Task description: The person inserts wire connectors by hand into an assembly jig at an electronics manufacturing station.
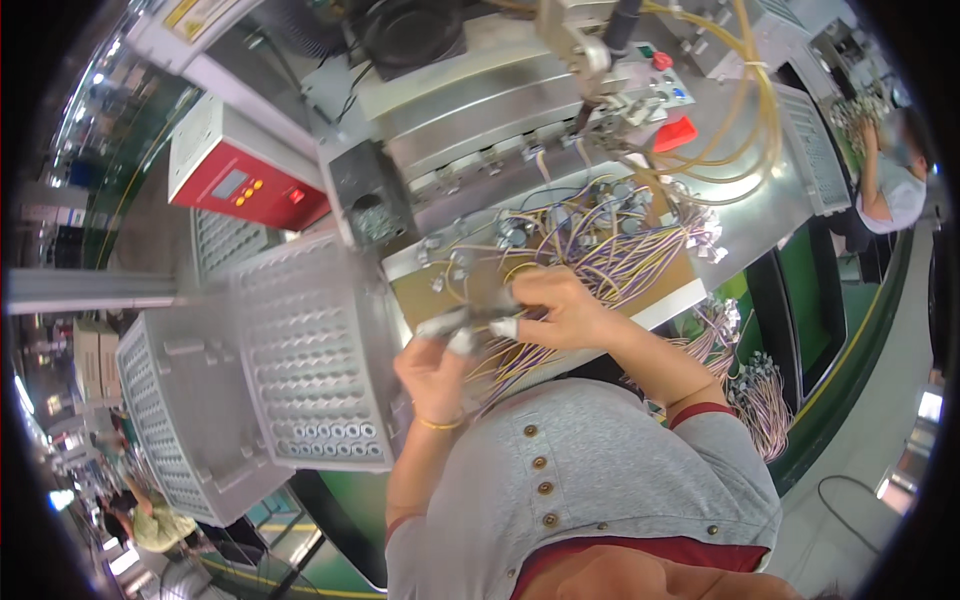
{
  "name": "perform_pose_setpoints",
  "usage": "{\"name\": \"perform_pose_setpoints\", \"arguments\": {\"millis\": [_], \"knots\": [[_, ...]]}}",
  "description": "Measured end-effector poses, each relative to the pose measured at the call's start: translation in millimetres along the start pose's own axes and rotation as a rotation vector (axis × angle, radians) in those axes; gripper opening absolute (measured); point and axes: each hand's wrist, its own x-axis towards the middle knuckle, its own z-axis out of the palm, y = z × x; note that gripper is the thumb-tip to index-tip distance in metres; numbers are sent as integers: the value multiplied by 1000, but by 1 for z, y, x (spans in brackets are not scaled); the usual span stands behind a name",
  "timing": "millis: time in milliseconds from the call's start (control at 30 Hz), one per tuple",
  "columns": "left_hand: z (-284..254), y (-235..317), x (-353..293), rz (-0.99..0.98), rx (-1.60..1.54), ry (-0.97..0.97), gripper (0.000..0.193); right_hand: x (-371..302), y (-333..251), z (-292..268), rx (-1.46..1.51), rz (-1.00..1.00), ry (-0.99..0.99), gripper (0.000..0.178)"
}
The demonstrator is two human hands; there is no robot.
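Note:
My left hand and my right hand meet over the front of the bench, thumbs and fingers pinched together. White covers sit on some of my fingertips. Between the hands is a small dark part, smeared by motion, so its kind is unclear; both hands seem to grip it. Just beyond and to the right lies a heap of yellow, white and purple wires with small metal round parts and white connectors, spread on a brown board. Some wires run under my hands.
Left of my hands stands a grey plastic tray, with round parts in its nearest rows; another tray leans beside it. Beyond are a metal machine, a dark box of small parts and a red-and-white control box. Wire bundles hang at right. A co-worker sits far right.

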Motion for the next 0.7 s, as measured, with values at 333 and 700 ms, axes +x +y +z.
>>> {"name": "perform_pose_setpoints", "arguments": {"millis": [333, 700], "knots": [[7, 11, -4, -17, -13, -75, 16, -1, 160, -205, -829, 263, 688, 19], [13, 25, 1, -272, -318, -38, 19, 3, 197, -228, -887, 257, 593, 23]]}}
